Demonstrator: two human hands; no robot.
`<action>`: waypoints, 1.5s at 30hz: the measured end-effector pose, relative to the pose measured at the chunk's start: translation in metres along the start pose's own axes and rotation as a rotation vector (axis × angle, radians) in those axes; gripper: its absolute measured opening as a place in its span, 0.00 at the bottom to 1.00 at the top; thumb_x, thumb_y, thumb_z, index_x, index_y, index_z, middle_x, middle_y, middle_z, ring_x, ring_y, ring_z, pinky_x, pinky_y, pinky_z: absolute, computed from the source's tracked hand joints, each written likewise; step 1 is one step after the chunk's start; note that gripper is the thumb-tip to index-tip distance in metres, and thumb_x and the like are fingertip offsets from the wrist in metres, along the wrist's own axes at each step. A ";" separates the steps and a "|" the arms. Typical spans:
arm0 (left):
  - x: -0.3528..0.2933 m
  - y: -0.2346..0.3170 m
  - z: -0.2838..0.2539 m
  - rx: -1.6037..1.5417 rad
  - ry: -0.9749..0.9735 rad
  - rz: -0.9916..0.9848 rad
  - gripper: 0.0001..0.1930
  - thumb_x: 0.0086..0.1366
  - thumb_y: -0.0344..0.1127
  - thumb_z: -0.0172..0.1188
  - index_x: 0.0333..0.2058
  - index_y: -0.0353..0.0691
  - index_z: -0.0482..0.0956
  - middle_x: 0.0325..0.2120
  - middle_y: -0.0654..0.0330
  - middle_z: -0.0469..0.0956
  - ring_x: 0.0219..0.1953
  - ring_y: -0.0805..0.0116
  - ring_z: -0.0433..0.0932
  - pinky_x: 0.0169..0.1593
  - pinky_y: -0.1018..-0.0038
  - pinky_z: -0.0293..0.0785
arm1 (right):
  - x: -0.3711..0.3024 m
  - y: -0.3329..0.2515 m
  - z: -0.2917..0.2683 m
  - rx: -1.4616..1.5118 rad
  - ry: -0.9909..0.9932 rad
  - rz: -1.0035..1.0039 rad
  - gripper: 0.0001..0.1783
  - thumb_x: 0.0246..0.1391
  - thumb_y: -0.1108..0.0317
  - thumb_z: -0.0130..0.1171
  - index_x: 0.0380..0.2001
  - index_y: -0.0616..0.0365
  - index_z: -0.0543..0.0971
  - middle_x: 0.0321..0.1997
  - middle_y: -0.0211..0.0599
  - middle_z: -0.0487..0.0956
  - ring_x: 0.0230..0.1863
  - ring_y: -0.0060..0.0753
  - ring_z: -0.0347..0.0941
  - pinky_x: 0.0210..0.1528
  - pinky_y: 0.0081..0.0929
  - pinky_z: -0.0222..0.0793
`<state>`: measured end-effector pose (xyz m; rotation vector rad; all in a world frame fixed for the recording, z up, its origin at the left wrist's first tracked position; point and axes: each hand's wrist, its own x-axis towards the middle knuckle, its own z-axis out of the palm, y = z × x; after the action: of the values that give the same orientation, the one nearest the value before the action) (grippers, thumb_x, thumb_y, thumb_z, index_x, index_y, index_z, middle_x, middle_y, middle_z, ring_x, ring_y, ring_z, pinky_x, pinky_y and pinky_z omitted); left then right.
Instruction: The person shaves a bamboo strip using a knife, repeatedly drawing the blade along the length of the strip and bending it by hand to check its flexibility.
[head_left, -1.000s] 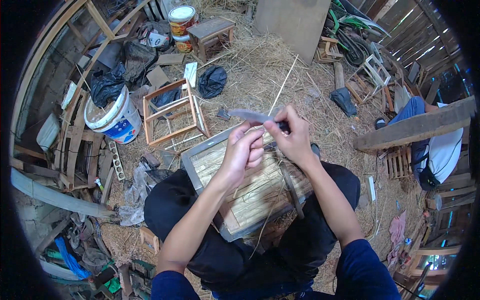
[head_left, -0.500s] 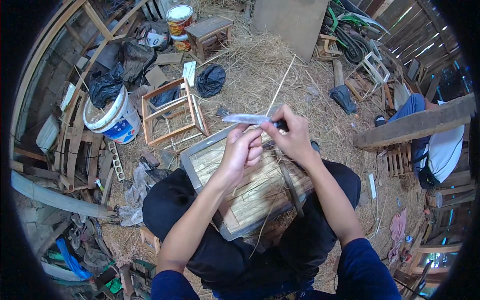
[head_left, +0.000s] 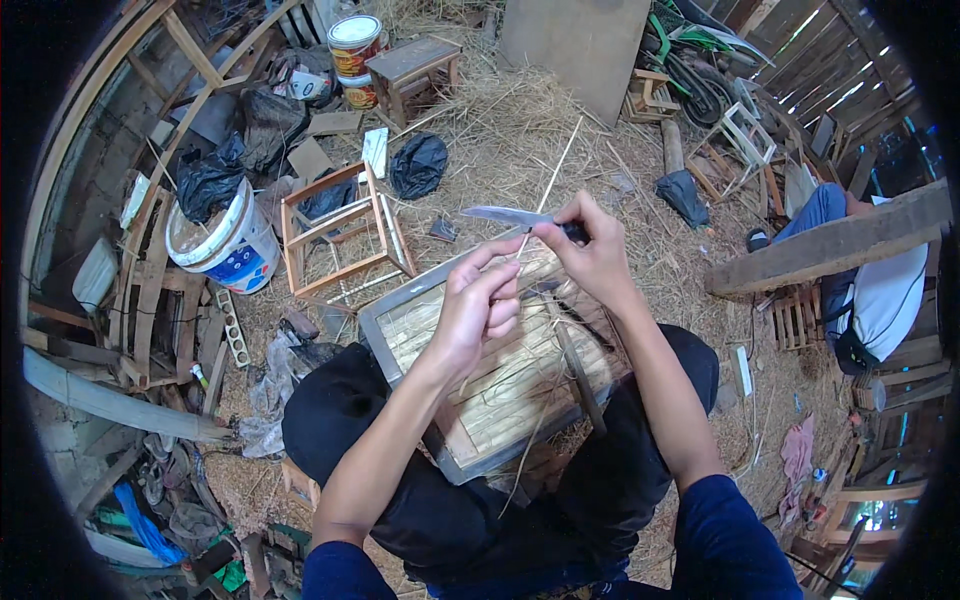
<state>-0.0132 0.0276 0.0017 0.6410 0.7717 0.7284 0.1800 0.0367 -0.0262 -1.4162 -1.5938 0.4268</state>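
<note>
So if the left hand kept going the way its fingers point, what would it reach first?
Probably the knife blade. The left hand points up and away from the body, its fingers just under the blade that the right hand holds, though depth is unclear.

The person wears a dark blue long-sleeved top, its sleeves pushed up above the elbows so that both forearms are bare. The cloth bunches in soft folds around each upper arm at the lower edge of the view. Dark, nearly black trousers cover both thighs, the fabric plain and unmarked, slightly creased over the knees. The left hand (head_left: 478, 312) and the right hand (head_left: 592, 256) are bare, with no gloves, rings, watch or bands visible at the wrists.
</note>
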 end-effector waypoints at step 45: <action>0.005 -0.001 -0.003 0.133 0.020 0.148 0.23 0.74 0.30 0.54 0.66 0.44 0.70 0.23 0.72 0.67 0.19 0.86 0.57 0.20 0.85 0.52 | -0.015 -0.011 0.001 -0.007 -0.052 -0.172 0.22 0.54 0.52 0.71 0.29 0.59 0.74 0.24 0.40 0.78 0.24 0.41 0.78 0.28 0.34 0.70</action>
<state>-0.0124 0.0309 -0.0025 0.8192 0.8016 0.8242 0.1707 0.0205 -0.0241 -1.2694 -1.7445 0.3586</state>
